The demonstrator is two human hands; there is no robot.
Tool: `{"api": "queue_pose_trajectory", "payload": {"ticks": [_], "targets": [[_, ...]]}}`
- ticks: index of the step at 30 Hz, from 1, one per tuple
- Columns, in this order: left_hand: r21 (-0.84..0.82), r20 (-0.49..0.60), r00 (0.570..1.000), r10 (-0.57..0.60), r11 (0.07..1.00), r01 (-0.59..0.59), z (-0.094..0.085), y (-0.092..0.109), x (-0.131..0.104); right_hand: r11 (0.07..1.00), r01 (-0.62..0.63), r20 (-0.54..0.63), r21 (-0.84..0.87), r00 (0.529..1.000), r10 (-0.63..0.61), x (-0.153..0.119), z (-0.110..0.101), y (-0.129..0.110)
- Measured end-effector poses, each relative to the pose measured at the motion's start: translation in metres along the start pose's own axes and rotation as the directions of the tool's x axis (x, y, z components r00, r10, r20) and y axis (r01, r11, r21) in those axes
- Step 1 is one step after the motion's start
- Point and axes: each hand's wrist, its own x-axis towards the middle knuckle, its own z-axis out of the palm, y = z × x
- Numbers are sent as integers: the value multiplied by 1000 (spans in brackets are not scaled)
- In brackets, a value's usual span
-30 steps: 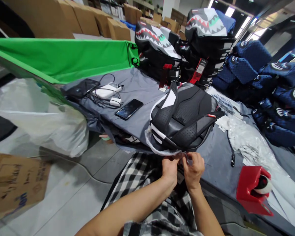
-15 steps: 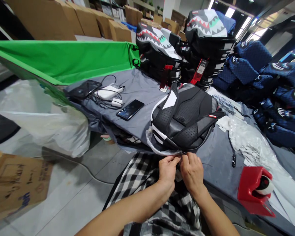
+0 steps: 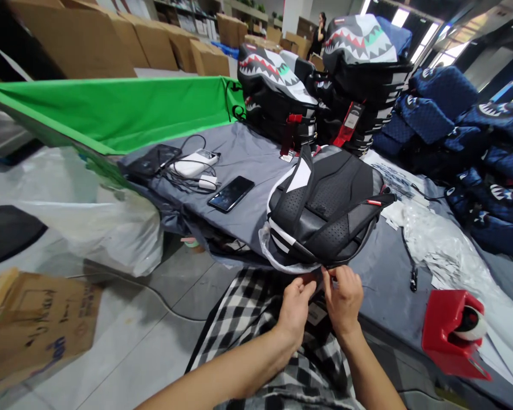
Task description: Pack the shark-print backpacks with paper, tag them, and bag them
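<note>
One bag (image 3: 322,202), just right of frame centre: probably light, soft, slightly slick. Grab the straps (image 3: 342,222). Left hand (image 3: 294,310), right hand (image 3: 344,296) at near edge; can't tell if fingers are clamped.

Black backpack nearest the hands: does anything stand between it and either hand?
Only what looks like translucent plastic, along the near-left edge of the backpack by the left hand; nothing solid visibly blocks the right hand.

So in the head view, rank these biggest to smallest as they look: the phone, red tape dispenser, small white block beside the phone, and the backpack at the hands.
1. Backpack
2. Red tape dispenser
3. Phone
4. Small white block
</note>
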Motion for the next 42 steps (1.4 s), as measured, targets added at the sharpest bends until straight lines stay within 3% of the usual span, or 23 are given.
{"api": "queue_pose_trajectory", "payload": {"ticks": [5, 8, 13, 15, 18, 21, 24, 27, 29, 31, 36, 42], "targets": [[-279, 207, 976, -69, 952, 127, 5, -22, 27, 958, -203, 78, 203, 978, 191, -3, -3, 4], [-274, 248, 959, -140, 939, 208, 4, -29, 34, 899, -340, 181, 277, 937, 299, -4, -7, 11], [-194, 296, 939, -175, 952, 238, -1, -24, 30, 784, -473, 368, 402, 868, 334, 2, -6, 22], [-157, 290, 941, -173, 961, 225, 0, -21, 29, 771, -473, 356, 427, 872, 337, 1, -2, 24], [-106, 225, 965, -132, 982, 159, 2, -19, 29, 811, -430, 239, 395, 901, 362, -12, -6, 29], [-57, 153, 981, -117, 990, 127, 2, -22, 29, 825, -470, 98, 313, 880, 464, -37, -38, 50], [4, 75, 987, -141, 990, 141, 0, -26, 28, 764, -617, -80, 186, 766, 638, -67, -94, 89], [58, 31, 987, -157, 986, 155, -4, -29, 30, 599, -794, -276, 106, 555, 785, -93, -147, 134], [75, 27, 988, -154, 986, 152, -5, -31, 33, 473, -873, -331, 117, 415, 848, -107, -170, 160], [88, 29, 988, -153, 985, 150, -6, -32, 36, 387, -909, -297, 155, 330, 896, -118, -178, 179], [110, 29, 988, -153, 983, 149, -6, -33, 36, 320, -919, -187, 229, 281, 941, -125, -163, 189], [108, 13, 989, -150, 983, 148, -5, -32, 35, 333, -913, -261, 236, 271, 927, -120, -166, 174]]}}
